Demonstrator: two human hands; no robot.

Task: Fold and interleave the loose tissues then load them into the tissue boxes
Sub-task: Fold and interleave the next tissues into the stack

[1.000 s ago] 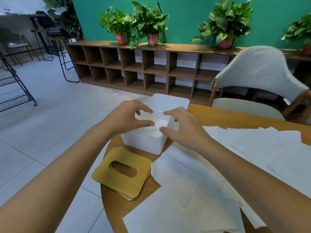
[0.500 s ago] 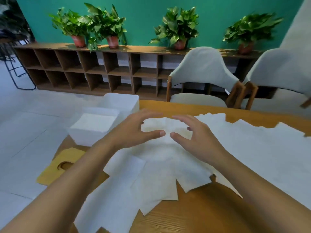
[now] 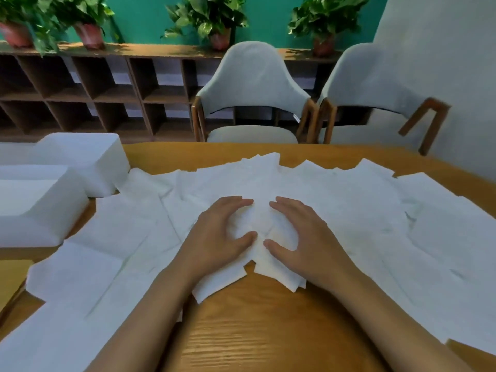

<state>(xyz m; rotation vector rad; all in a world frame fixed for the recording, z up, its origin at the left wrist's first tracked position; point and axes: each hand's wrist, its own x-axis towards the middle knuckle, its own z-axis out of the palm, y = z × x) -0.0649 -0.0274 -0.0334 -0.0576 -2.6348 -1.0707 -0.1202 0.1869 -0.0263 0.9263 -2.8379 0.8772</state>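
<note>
Both hands have left the tissue boxes at the left and come across to the middle of the table (image 3: 268, 331). A second ago they were at the rim of a white box, fingers down inside it. Half a second ago they hovered over the paper. Now they are down on it.

My left hand (image 3: 220, 232) and right hand (image 3: 306, 237) lie palm-down side by side, near but not touching. The fingers are spread and only slightly curved, with the thumbs pointing at each other. They press on one sheet (image 3: 261, 221) on top of the pile and pinch nothing. It looks a bit puckered between the thumbs.

The loose tissues (image 3: 349, 205) cover most of the table from left to right, overlapping and unfolded. The near tissue box (image 3: 40, 226) and far tissue box (image 3: 107, 167) sit at the left edge, lids off, well apart from my hands. It is too blurred to tell how full they are. A wooden lid (image 3: 10, 277) shows at the near-left edge.

Meaning: I judge one loading pass is over and a new fold cycle is starting, with this top sheet the likely pick. Most of the tissues are still loose, so the task is far from done. Thin sheets may drag their neighbours along when lifted.
</note>
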